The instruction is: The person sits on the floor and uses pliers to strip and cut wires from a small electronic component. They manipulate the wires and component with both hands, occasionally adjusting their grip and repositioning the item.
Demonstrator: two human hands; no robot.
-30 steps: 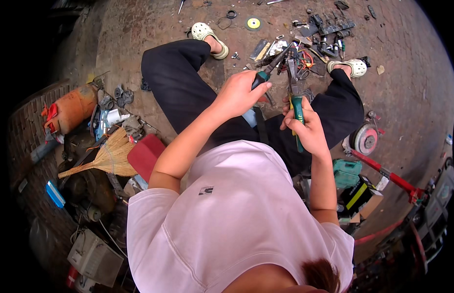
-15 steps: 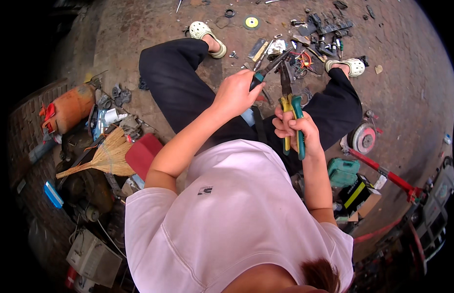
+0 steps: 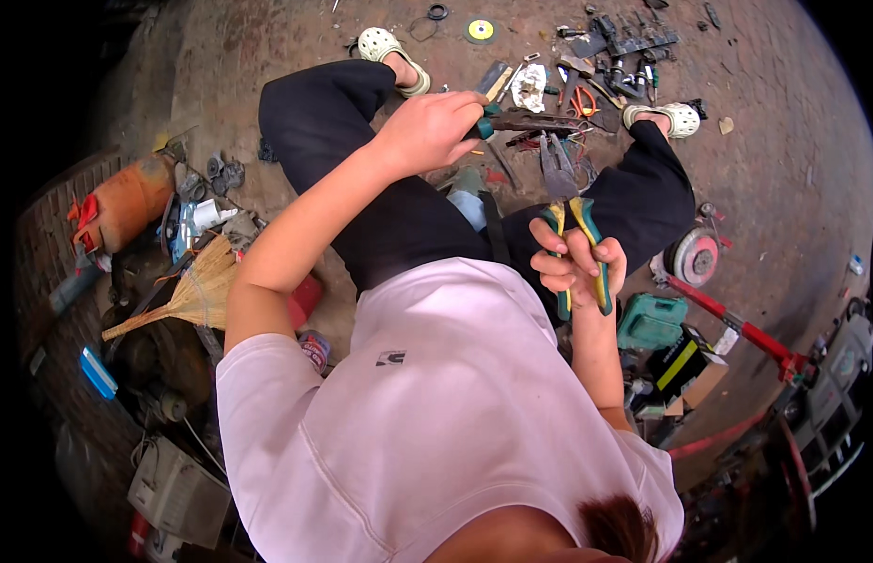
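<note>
Head view: pliers (image 3: pixel 559 181) in right grip (image 3: pixel 579 269)

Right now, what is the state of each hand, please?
Left hand: closed, holding a green-handled tool.
Right hand: holding green-and-yellow pliers.

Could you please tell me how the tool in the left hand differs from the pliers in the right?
The tool in the left hand lies roughly sideways, pointing right; the pliers in the right hand point forward.
The tool's metal end looks dark and long; the pliers' is greyer and shorter.
The tool's dark green handles are mostly covered; the pliers' yellow-and-green handles show plainly, spread apart.
Both have metal working ends and some green on the handles.
</note>
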